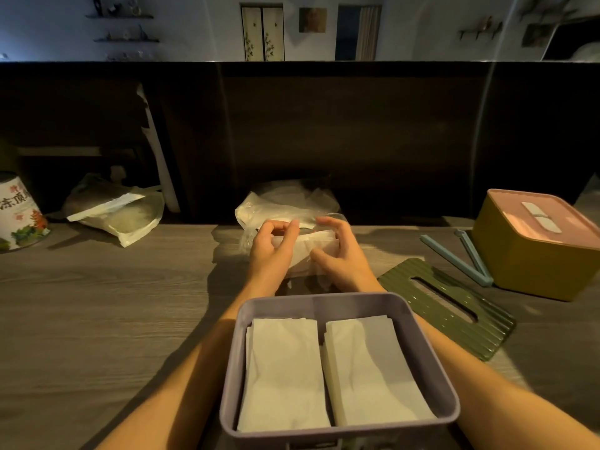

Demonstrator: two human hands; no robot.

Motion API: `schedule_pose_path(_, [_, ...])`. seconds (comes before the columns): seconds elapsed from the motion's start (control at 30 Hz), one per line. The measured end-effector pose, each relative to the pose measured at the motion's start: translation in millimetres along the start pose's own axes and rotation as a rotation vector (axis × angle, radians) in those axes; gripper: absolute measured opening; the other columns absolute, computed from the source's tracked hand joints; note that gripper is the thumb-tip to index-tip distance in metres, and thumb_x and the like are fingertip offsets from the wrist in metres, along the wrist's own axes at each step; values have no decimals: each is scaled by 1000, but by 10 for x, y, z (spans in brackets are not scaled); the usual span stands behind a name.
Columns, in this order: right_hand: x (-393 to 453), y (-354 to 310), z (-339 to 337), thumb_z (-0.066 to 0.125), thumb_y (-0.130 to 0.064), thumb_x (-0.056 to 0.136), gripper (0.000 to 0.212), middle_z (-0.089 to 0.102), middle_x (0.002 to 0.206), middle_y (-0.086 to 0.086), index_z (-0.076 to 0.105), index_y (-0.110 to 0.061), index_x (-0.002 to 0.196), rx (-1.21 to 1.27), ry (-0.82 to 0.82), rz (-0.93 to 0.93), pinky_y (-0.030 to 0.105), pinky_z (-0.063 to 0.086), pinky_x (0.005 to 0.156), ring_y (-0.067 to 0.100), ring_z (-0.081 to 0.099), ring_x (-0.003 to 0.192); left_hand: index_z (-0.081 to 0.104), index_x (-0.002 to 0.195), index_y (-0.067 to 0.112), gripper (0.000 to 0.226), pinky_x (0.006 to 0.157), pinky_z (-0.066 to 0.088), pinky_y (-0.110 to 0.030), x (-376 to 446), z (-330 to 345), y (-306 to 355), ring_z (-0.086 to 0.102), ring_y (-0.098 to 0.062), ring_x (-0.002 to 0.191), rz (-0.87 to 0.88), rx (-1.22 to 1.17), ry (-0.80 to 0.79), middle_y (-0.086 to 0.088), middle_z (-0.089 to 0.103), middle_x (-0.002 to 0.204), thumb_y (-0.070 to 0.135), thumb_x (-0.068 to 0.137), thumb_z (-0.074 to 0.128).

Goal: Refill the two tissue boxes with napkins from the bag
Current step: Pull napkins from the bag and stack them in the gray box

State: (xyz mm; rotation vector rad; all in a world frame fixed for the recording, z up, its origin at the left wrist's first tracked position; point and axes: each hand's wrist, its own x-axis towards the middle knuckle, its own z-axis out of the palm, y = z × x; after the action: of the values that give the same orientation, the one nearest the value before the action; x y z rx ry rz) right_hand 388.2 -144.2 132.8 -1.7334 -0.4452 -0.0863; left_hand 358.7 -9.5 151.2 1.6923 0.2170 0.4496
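Observation:
An open purple tissue box (233, 368) sits close to me, holding two side-by-side stacks of white napkins (285, 371). Its green ribbed lid (454, 306), with a slot, lies flat on the table to the right. A yellow tissue box (526, 264) with its pink lid on stands at the far right. Beyond the purple box lies the clear plastic bag of napkins (279, 206). My left hand (271, 251) pinches the bag's plastic at its opening. My right hand (341, 254) is cupped on the bag's right side, fingers curled around the napkins inside.
A light blue bag clip (454, 254) lies open between the green lid and the yellow box. A printed tin can (19, 216) stands at the far left, with another plastic bag (120, 216) beside it. A dark partition rises behind the wooden table.

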Motion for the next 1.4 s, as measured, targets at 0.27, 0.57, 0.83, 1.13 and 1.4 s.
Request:
schedule_pose_path(0.27, [-28,-46,-437,79,-26,87,50,63,125,-10,59,-25,132,-320,-134,-90,15,56,83,6,63,108,70,114,25,29,72,51,-14,86,-424,-8,63,-5,101,253,416,-344,10,68,110,25,86,78])
schedule_pose_path(0.57, [-168,-272,-581,75,-26,89,25,76,103,-4,74,-14,110,-160,-192,-54,23,60,76,11,74,95,72,111,27,26,73,55,-16,-205,-619,387,65,-1,93,253,399,-310,14,69,101,26,86,77])
schedule_pose_path(0.83, [-457,-1060,-737,71,-31,95,23,74,100,-11,72,-22,116,-98,-147,-70,20,59,67,5,72,94,66,115,28,33,59,52,-11,-715,-761,1125,69,4,82,233,361,-325,12,74,94,28,85,79])
schedule_pose_path(1.13, [-801,-1548,-1011,80,-45,82,27,74,86,-8,72,-26,99,-589,-295,15,17,55,70,3,70,78,60,106,9,30,67,62,-28,-1410,-642,1311,75,-12,78,-66,271,-574,-10,76,90,15,85,79])
schedule_pose_path(1.4, [-948,-1500,-940,80,-32,86,8,71,89,-13,75,-28,90,-858,-337,-62,23,58,82,2,68,84,55,105,15,41,81,61,-34,-1616,-480,1164,74,-15,82,-81,535,-609,-9,77,88,21,78,86])
